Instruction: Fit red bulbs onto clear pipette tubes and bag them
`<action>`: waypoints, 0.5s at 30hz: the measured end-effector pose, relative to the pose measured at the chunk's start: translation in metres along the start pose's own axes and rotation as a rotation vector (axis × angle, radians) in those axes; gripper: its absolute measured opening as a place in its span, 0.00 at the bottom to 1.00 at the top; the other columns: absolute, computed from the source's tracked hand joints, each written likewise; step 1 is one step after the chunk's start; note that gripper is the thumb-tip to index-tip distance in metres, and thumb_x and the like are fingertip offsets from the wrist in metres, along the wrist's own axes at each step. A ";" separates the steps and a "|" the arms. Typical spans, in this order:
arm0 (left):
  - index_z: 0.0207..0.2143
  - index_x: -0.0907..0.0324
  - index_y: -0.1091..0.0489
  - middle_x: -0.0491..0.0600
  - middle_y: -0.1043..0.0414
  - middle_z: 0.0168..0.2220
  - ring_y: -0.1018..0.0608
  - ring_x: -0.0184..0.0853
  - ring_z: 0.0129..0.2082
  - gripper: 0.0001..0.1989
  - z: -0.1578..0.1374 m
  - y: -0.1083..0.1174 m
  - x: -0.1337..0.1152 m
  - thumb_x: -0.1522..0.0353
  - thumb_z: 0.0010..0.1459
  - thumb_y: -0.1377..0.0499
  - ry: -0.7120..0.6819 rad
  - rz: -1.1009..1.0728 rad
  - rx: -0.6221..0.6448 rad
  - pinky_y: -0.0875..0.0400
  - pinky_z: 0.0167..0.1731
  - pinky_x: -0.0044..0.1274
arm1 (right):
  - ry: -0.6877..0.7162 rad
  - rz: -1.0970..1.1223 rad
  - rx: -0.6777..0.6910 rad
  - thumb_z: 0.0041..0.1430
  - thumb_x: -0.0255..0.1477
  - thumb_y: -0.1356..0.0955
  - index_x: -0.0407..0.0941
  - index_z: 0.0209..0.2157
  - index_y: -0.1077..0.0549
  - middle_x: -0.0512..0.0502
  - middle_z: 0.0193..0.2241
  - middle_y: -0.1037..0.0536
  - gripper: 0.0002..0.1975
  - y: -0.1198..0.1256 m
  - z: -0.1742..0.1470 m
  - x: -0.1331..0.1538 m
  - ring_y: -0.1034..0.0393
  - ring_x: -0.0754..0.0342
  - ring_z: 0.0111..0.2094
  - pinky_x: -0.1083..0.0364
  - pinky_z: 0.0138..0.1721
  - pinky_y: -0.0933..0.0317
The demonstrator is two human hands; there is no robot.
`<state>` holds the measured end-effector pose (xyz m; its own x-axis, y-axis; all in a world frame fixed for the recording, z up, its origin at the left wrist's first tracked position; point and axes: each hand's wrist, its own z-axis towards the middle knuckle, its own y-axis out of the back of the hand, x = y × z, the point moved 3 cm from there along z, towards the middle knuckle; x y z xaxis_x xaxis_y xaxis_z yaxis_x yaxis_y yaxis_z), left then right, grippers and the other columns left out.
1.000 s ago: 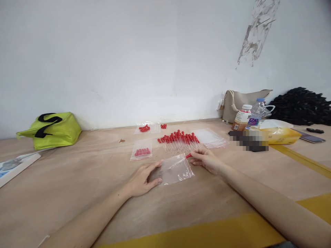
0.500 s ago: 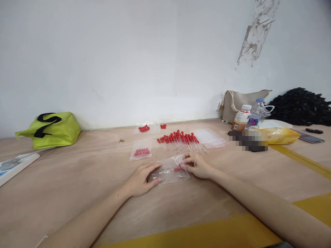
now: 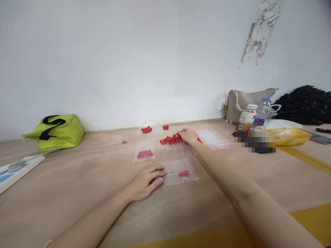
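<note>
On the brown table, a clear zip bag (image 3: 172, 179) lies flat with one red-bulbed dropper (image 3: 183, 173) inside. My left hand (image 3: 148, 181) holds the bag's left end, fingers bent over it and thumb stretched below. Farther back, my right hand (image 3: 188, 135) reaches into the row of red-bulbed droppers (image 3: 173, 141), its fingertips closed at a red bulb; the hand and forearm hide part of the row. Left of the row is a filled zip bag (image 3: 144, 151) with several red bulbs showing. Flat clear bags (image 3: 214, 138) are stacked to the right.
By the wall lie another bag with red bulbs (image 3: 147, 129) and a few loose red bulbs (image 3: 166, 127). A lime-green bag (image 3: 62, 132) stands at left. Bottles (image 3: 247, 119), a yellow tissue pack (image 3: 292, 136) and a phone (image 3: 320, 138) are at right.
My right hand has left the zip bag's mouth and moved back to the dropper row. The dropper now lies wholly inside the bag. My left hand stays at the bag.
</note>
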<state>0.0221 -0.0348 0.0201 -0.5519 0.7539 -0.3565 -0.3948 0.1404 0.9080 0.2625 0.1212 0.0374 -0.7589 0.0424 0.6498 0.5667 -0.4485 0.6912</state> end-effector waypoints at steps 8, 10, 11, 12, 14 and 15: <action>0.49 0.52 0.35 0.50 0.38 0.52 0.36 0.38 0.52 0.16 0.000 -0.001 0.003 0.63 0.58 0.49 0.001 -0.056 -0.026 0.41 0.51 0.34 | -0.056 0.195 -0.037 0.45 0.37 0.34 0.43 0.25 0.28 0.44 0.27 0.25 0.11 0.006 0.013 0.003 0.31 0.51 0.33 0.56 0.33 0.41; 0.49 0.51 0.35 0.49 0.38 0.53 0.37 0.38 0.53 0.16 0.000 -0.002 0.005 0.63 0.58 0.49 0.003 -0.057 -0.018 0.42 0.51 0.34 | -0.018 0.274 -0.057 0.49 0.41 0.37 0.42 0.27 0.30 0.46 0.25 0.25 0.16 0.025 0.010 0.001 0.32 0.55 0.28 0.58 0.29 0.41; 0.49 0.51 0.35 0.49 0.39 0.53 0.37 0.38 0.53 0.17 0.001 -0.002 0.005 0.63 0.58 0.49 0.006 -0.057 -0.014 0.42 0.51 0.34 | 0.001 0.343 -0.077 0.50 0.43 0.38 0.42 0.27 0.31 0.47 0.24 0.26 0.17 0.036 0.007 -0.002 0.33 0.57 0.26 0.59 0.27 0.42; 0.49 0.51 0.36 0.49 0.39 0.53 0.37 0.38 0.53 0.17 0.001 -0.002 0.005 0.63 0.58 0.49 0.007 -0.057 -0.010 0.42 0.51 0.33 | 0.020 0.424 -0.099 0.50 0.44 0.39 0.42 0.28 0.32 0.47 0.24 0.26 0.18 0.048 0.001 -0.005 0.34 0.58 0.24 0.60 0.26 0.42; 0.50 0.51 0.36 0.49 0.39 0.54 0.37 0.37 0.53 0.17 0.001 -0.002 0.005 0.63 0.58 0.49 0.010 -0.059 -0.005 0.41 0.51 0.32 | 0.046 0.686 -0.139 0.48 0.46 0.37 0.43 0.27 0.36 0.49 0.21 0.28 0.19 0.068 -0.015 -0.017 0.37 0.60 0.20 0.60 0.22 0.43; 0.50 0.51 0.36 0.49 0.39 0.53 0.37 0.37 0.53 0.17 0.001 -0.002 0.005 0.63 0.58 0.50 0.011 -0.059 -0.005 0.40 0.50 0.32 | 0.043 0.776 -0.132 0.46 0.46 0.35 0.43 0.26 0.37 0.50 0.20 0.30 0.19 0.075 -0.025 -0.023 0.38 0.61 0.19 0.61 0.21 0.44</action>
<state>0.0213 -0.0307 0.0173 -0.5353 0.7374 -0.4119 -0.4310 0.1810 0.8840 0.3145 0.0644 0.0658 -0.1757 -0.3599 0.9163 0.8988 -0.4383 0.0002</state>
